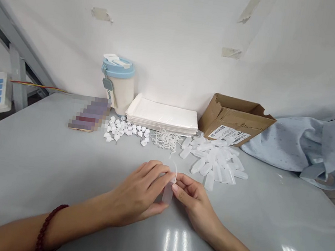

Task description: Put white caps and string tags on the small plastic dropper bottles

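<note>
Over the front middle of the table, a small translucent plastic bottle (167, 194) stands roughly upright between my hands. My left hand (138, 191) grips it, thumb low on the bottle and fingers at the top. With a thumb-and-finger pinch, my right hand (196, 203) holds a thin white strap (176, 168) at the bottle's neck; the strap's free end curves upward. Just beyond my hands lie a tangle of white straps (167, 140), a heap of similar translucent bottles (212, 158) to the right, and several small white cap-like pieces (125, 129) to the left.
Along the wall stand a cup with a blue lid (120, 84), a stack of white envelopes (162, 114) and an open cardboard box (233, 119). A blurred phone (90, 115) lies left. A light blue fabric bag (282, 140) sits at the right on the grey table (42, 158).
</note>
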`<state>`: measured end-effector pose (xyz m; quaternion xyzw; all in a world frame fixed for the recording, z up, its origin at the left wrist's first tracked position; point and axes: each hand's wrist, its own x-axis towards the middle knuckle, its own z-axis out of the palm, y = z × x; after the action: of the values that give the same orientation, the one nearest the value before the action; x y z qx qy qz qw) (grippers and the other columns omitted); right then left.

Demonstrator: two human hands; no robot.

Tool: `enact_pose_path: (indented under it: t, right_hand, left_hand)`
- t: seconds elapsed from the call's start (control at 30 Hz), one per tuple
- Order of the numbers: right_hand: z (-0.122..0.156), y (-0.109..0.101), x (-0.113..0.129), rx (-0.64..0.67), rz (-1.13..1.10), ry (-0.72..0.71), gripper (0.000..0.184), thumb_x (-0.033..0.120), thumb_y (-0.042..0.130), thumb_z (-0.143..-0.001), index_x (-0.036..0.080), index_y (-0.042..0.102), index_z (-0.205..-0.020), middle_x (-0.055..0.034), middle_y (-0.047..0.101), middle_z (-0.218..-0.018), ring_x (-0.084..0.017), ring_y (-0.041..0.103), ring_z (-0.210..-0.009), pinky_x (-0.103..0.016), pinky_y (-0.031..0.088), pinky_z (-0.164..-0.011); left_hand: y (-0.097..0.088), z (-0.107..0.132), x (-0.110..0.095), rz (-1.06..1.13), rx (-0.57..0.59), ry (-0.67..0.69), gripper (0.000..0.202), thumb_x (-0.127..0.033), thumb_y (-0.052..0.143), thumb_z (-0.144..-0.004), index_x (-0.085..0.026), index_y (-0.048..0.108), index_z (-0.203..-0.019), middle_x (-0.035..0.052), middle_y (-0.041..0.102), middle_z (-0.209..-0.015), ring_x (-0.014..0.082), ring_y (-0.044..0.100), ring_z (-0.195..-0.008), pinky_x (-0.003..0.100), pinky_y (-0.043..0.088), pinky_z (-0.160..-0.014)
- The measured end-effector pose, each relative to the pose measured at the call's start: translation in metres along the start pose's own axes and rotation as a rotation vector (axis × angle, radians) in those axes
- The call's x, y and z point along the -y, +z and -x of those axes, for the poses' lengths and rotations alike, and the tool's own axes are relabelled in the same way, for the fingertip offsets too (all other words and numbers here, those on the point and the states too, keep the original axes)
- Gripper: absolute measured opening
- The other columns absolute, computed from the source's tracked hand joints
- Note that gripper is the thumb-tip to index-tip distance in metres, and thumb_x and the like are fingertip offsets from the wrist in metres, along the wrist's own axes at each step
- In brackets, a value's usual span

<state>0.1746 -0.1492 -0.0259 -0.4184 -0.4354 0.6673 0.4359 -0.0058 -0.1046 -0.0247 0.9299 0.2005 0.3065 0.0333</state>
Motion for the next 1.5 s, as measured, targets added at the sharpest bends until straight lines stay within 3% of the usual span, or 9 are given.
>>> enact_pose_path:
  t: [0.13, 0.33, 0.5, 0.7, 0.83, 1.0, 1.5]
  right_hand:
    - [-0.001, -0.001, -0.001, 0.019, -0.035, 0.031, 0.031, 0.040, 0.061, -0.086, 0.021, 0.067, -0.110, -0.0070, 0.073, -0.096, -0.022, 0.068, -0.097, -0.037, 0.049, -0.090]
    - [0.000, 0.001, 0.002, 0.057, 0.087, 0.077, 0.036, 0.043, 0.065, -0.083, 0.021, 0.066, -0.111, -0.0076, 0.071, -0.108, -0.023, 0.065, -0.104, -0.041, 0.045, -0.097]
    - [0.000, -0.002, 0.000, -0.022, 0.135, 0.082, 0.038, 0.044, 0.065, -0.083, 0.021, 0.061, -0.113, -0.0107, 0.068, -0.114, -0.023, 0.065, -0.104, -0.041, 0.046, -0.094]
    - [-0.004, -0.005, -0.002, -0.054, 0.167, 0.080, 0.033, 0.043, 0.062, -0.085, 0.022, 0.059, -0.110, -0.0099, 0.068, -0.109, -0.022, 0.068, -0.094, -0.037, 0.050, -0.081]
    - [-0.006, -0.006, -0.003, -0.079, 0.197, 0.094, 0.030, 0.041, 0.061, -0.086, 0.022, 0.060, -0.109, -0.0087, 0.068, -0.108, -0.021, 0.068, -0.090, -0.035, 0.051, -0.078]
    - [-0.005, -0.006, -0.003, -0.086, 0.216, 0.095, 0.028, 0.041, 0.062, -0.085, 0.022, 0.059, -0.105, -0.0078, 0.068, -0.104, -0.018, 0.067, -0.084, -0.032, 0.052, -0.074]
    - [-0.003, -0.005, -0.002, -0.076, 0.257, 0.097, 0.029, 0.043, 0.060, -0.086, 0.021, 0.059, -0.105, -0.0076, 0.066, -0.104, -0.015, 0.064, -0.078, -0.030, 0.050, -0.071]
  left_hand:
    - [-0.001, 0.001, 0.000, 0.125, 0.052, -0.051, 0.045, -0.017, 0.063, -0.081, -0.009, 0.045, -0.122, 0.0153, 0.056, -0.109, 0.0254, 0.051, -0.102, 0.038, 0.051, -0.085]
    - [-0.014, 0.005, 0.009, 0.258, 0.219, -0.207, 0.039, -0.014, 0.064, -0.078, -0.016, 0.051, -0.115, 0.0098, 0.055, -0.109, 0.0226, 0.049, -0.105, 0.034, 0.050, -0.087]
    - [-0.049, 0.035, 0.040, 0.159, 0.291, -0.368, 0.047, -0.029, 0.067, -0.080, -0.020, 0.049, -0.122, 0.0091, 0.054, -0.117, 0.0232, 0.050, -0.110, 0.035, 0.047, -0.092]
    - [-0.095, 0.071, 0.084, 0.038, 0.321, -0.541, 0.044, -0.042, 0.066, -0.079, -0.022, 0.055, -0.117, 0.0082, 0.056, -0.118, 0.0260, 0.051, -0.112, 0.035, 0.045, -0.093]
    - [-0.111, 0.078, 0.102, 0.007, 0.456, -0.591, 0.047, -0.043, 0.064, -0.078, -0.023, 0.054, -0.120, 0.0075, 0.056, -0.121, 0.0263, 0.049, -0.115, 0.036, 0.043, -0.097]
    - [-0.118, 0.081, 0.114, -0.024, 0.552, -0.623, 0.046, -0.034, 0.062, -0.076, -0.023, 0.055, -0.120, 0.0053, 0.056, -0.125, 0.0266, 0.044, -0.124, 0.035, 0.040, -0.101]
    - [-0.117, 0.091, 0.124, 0.049, 0.577, -0.674, 0.056, -0.032, 0.062, -0.077, -0.026, 0.049, -0.131, 0.0049, 0.053, -0.133, 0.0257, 0.044, -0.127, 0.036, 0.039, -0.104]
